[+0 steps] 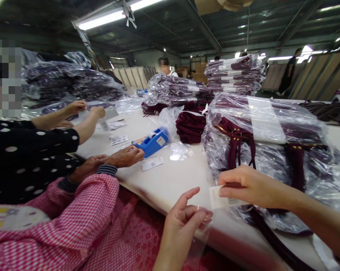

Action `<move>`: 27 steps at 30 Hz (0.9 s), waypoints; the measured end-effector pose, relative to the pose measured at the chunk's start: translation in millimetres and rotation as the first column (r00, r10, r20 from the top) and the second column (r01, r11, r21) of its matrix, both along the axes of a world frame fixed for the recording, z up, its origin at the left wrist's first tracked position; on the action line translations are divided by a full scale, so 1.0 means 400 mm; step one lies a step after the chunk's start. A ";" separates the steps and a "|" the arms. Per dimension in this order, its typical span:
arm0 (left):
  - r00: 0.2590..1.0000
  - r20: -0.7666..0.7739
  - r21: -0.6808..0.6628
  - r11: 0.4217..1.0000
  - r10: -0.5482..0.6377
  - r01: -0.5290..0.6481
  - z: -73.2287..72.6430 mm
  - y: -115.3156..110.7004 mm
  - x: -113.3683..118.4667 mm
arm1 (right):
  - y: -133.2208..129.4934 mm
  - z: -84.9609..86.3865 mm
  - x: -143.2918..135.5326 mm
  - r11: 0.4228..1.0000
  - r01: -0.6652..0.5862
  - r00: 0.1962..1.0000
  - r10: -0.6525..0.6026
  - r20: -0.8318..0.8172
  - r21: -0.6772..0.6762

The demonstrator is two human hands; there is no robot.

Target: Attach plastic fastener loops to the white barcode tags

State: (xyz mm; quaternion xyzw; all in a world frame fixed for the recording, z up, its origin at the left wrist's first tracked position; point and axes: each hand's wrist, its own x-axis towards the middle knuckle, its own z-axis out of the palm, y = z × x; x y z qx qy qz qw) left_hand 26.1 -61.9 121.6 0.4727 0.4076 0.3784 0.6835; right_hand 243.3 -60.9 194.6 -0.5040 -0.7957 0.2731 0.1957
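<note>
My right hand [247, 186] pinches a white tag [216, 197] that has a barcode on it, over the front edge of the table. To the left of it, my left hand [184, 226] is closed, thumb against fingers, on a small clear plastic bag [199, 241] that hangs below the fingertips. The bag's edges are hard to make out. Just behind my right hand lies a maroon bag [240, 146] with straps and gold eyelets, partly under clear plastic wrap [232, 105] with a white paper band [266, 116].
A blue tape dispenser [155, 143] and paper labels [152, 163] lie on the white table [164, 184]. Two co-workers work at left, one in a pink checked sleeve [96, 203], one in polka dots [37, 139]. Stacks of wrapped maroon goods [233, 75] stand behind.
</note>
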 end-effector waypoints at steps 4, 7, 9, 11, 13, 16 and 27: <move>1.000 -0.017 0.021 1.000 -0.006 0.006 0.005 0.008 -0.001 | -0.002 -0.015 -0.001 0.955 -0.107 0.961 0.028 -0.275 -0.277; 0.997 -0.004 0.007 0.997 0.074 -0.074 -0.003 0.018 0.006 | -0.001 -0.038 -0.005 0.934 -0.116 0.931 -0.017 -0.366 -0.337; 0.972 0.065 -0.049 0.974 0.225 -0.222 -0.018 0.030 0.012 | -0.007 -0.054 -0.012 0.931 -0.040 0.905 -0.120 -0.409 -0.363; 0.900 0.158 -0.153 0.911 0.406 -0.384 -0.035 0.048 0.020 | -0.023 -0.074 -0.025 0.928 0.059 0.878 -0.224 -0.424 -0.368; 0.815 0.218 -0.257 0.837 0.538 -0.483 -0.050 0.070 0.028 | -0.054 -0.097 -0.050 0.935 0.139 0.882 -0.267 -0.388 -0.328; 0.747 0.259 -0.310 0.785 0.612 -0.536 -0.064 0.104 0.043 | -0.112 -0.135 -0.103 0.962 0.176 0.947 -0.224 -0.231 -0.210; 0.708 0.304 -0.251 0.771 0.637 -0.586 -0.068 0.113 0.093 | -0.135 -0.254 -0.177 0.914 0.375 0.820 -0.404 -0.406 -0.151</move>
